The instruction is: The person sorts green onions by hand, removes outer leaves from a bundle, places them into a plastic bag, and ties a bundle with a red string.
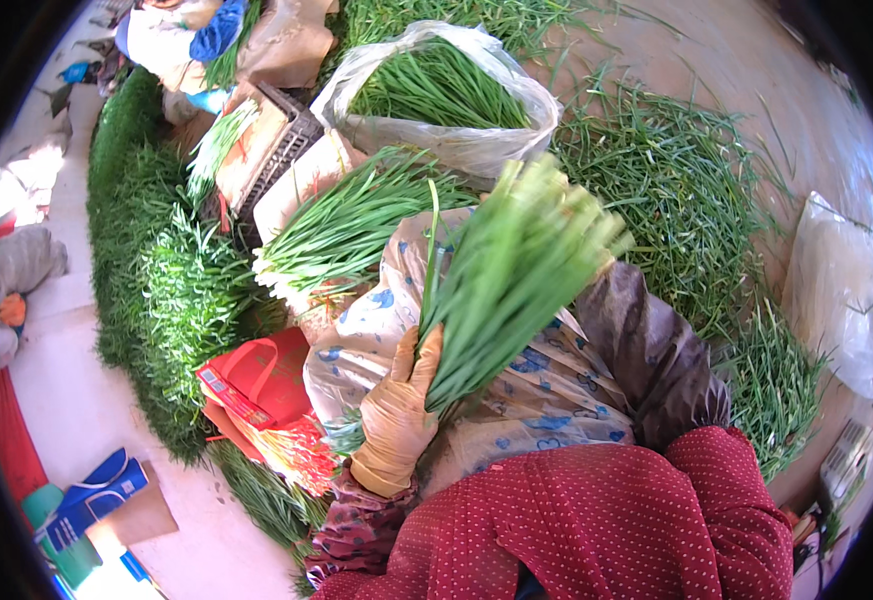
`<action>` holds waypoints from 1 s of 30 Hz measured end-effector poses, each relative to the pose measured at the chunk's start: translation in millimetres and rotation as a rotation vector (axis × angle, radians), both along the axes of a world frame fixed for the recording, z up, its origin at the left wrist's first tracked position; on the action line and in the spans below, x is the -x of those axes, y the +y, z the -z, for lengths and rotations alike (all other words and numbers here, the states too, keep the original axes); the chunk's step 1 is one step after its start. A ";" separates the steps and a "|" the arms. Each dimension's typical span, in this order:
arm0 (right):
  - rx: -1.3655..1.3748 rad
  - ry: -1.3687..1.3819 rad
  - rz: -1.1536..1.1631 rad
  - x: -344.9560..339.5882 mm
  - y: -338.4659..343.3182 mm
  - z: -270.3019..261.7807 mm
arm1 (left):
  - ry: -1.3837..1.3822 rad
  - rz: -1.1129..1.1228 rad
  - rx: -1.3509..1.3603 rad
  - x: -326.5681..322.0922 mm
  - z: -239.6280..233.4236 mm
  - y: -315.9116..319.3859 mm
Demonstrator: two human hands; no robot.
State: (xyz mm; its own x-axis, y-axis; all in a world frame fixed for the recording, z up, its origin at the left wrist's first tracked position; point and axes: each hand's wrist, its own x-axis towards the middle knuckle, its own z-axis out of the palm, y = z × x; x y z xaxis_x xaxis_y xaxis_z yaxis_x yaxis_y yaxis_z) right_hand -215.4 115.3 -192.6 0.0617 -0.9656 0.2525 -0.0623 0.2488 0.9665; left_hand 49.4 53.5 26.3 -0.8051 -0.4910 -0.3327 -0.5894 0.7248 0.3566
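Observation:
My left hand [399, 412], in a tan rubber glove, is closed around the leafy lower part of a bundle of long green leafy stalks [504, 277], like garlic chives. The bundle's pale cut ends point up and right, blurred. My right hand is hidden behind the bundle; only its dark sleeve [646, 345] shows. Below the bundle a plastic apron [549, 420] with blue prints covers my lap. More stalks [354, 225] lie just beyond my knees, their pale ends to the left. Past them stands an open clear plastic bag [451, 142] holding green stalks.
A red bag [271, 375] with red and white ties [301, 454] sits at my left, beside a long row of green bundles [188, 300]. A black crate [279, 150] stands ahead. Loose leaves [669, 195] lie at right, near a plastic bag [838, 292]. Another person [173, 45] sits at upper left.

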 end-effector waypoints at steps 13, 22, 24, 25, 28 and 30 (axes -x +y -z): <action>-0.081 1.722 0.319 -33.4 -60.3 -134.0 | 0.055 0.216 -0.049 -63.2 -8.9 7.8; 0.118 1.724 0.308 -28.2 -57.6 -121.0 | 0.213 -0.171 -0.743 -72.3 -90.0 -85.2; 0.149 1.710 0.305 -29.7 -57.6 -118.3 | 0.490 -0.244 -0.796 -58.1 -68.9 -95.9; 0.169 1.703 0.307 -30.2 -59.2 -119.2 | 0.604 -0.285 -0.801 -40.8 -54.1 -92.9; 0.208 1.700 0.305 -26.4 -57.3 -120.4 | 0.661 -0.126 -0.779 6.4 11.1 -77.9; 0.215 1.699 0.290 -31.9 -60.3 -114.1 | 0.661 -0.226 -0.932 11.5 42.9 -61.3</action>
